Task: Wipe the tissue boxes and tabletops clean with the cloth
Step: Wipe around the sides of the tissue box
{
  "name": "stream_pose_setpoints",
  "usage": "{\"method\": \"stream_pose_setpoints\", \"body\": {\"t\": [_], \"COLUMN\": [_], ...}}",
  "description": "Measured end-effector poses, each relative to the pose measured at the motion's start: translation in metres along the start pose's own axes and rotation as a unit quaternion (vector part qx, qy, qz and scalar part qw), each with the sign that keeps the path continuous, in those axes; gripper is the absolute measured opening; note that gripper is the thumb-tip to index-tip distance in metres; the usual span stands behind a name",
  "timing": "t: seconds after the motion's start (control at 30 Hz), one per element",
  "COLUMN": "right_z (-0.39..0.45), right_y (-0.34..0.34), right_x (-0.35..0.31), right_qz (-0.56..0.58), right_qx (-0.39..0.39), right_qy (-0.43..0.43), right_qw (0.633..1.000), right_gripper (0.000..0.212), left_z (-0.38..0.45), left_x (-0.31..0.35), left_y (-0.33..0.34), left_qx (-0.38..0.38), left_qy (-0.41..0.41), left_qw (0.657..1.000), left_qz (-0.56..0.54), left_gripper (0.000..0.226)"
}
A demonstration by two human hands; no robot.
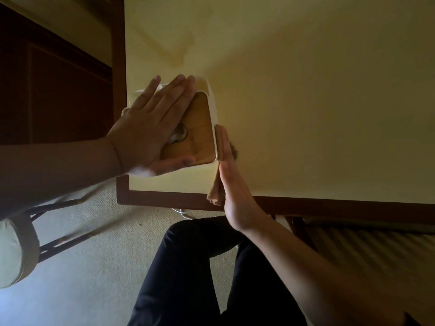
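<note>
A white tissue box (200, 128) with a wooden lid stands near the front left corner of the pale yellow tabletop (306, 102). My left hand (153, 128) lies flat on the lid with straight fingers, covering most of it and part of the round tissue hole. My right hand (233, 184) stands on edge with straight fingers and presses a brown cloth (215, 191) against the box's right side wall. The cloth's lower end hangs down past the table's front edge; a bit of it shows beyond the fingers.
The table has a dark wooden frame (164, 197). A chair with a pale cushion (16, 252) stands at the lower left on beige carpet. My dark trousers (188, 278) are below the table edge. A faint stain marks the tabletop behind the box.
</note>
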State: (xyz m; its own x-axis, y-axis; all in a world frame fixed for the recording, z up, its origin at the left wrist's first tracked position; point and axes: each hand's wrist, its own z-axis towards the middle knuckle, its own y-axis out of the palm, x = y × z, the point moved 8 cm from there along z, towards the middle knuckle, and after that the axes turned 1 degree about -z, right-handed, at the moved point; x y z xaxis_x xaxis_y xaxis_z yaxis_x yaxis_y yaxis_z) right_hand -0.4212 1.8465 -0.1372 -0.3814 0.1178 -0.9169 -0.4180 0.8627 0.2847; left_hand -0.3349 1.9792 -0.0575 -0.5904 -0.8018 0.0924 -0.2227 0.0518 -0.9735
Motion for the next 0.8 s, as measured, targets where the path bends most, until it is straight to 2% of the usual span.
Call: {"method": "stream_pose_setpoints", "body": {"t": [0.13,0.3,0.37,0.43,0.5,0.67,0.73,0.8], "right_z": [0.016,0.096,0.123,0.134,0.136,0.11,0.083,0.056], "right_y": [-0.005,-0.015,-0.02,-0.022,-0.021,-0.017,-0.012,-0.008], "right_x": [0.002,-0.025,-0.042,-0.059,-0.072,-0.071,-0.061,-0.049], "right_qz": [0.002,-0.017,-0.038,-0.114,-0.174,-0.038,-0.025,-0.054], "right_qx": [0.006,0.005,0.008,-0.008,-0.014,0.028,0.035,0.023], "right_qy": [0.016,-0.007,-0.013,-0.016,-0.015,0.08,0.104,0.112], "right_qw": [1.0,1.0,0.999,0.993,0.985,0.996,0.994,0.992], "right_gripper": [0.065,0.089,0.078,0.06,0.054,0.067,0.074,0.09], "left_z": [0.0,0.0,0.001,0.002,0.001,0.0,-0.001,-0.002], "left_x": [0.0,0.0,0.002,0.003,0.005,0.008,0.008,0.007], "left_y": [0.002,0.0,-0.001,-0.002,-0.004,-0.011,-0.013,-0.012], "left_qx": [0.0,0.003,0.001,0.0,0.002,0.012,0.016,0.006], "left_qy": [0.004,0.008,0.011,0.014,0.017,0.019,0.017,0.008], "left_qw": [1.0,1.0,1.0,1.0,1.0,0.998,0.998,0.999], "left_qz": [0.005,0.004,-0.001,0.007,0.026,0.056,0.057,0.05], "left_gripper": [0.118,0.117,0.118,0.118,0.116,0.112,0.112,0.113]}}
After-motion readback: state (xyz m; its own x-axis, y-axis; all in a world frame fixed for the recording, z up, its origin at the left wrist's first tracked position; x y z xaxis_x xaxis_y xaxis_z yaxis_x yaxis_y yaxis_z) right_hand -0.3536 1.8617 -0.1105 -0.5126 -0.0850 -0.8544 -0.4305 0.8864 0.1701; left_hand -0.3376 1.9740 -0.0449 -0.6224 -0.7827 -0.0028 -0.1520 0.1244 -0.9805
